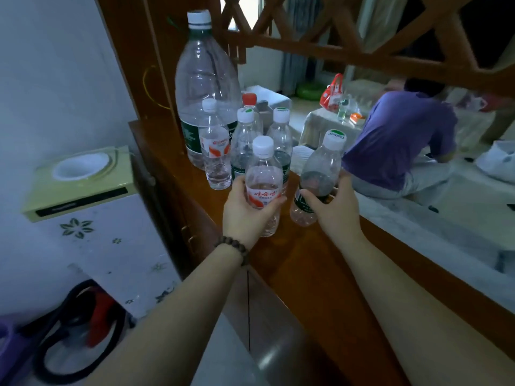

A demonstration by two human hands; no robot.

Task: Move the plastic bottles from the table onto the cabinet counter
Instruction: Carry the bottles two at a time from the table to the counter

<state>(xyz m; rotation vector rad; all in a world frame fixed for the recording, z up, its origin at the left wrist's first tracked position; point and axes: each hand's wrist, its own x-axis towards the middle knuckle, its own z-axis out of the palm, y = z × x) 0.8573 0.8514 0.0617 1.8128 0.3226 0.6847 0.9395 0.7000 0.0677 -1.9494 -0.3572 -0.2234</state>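
On the cabinet counter (303,274): five bottles (242,140) stand | left hand (245,210) grips red-label bottle (263,185), right hand (334,210) green-label bottle (317,179) | both unreleased

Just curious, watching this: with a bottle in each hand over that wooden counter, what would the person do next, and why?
Probably set both down. The left hand grips a red-label bottle and the right hand a tilted green-label bottle, both over the cabinet counter, just in front of the bottles already standing there.
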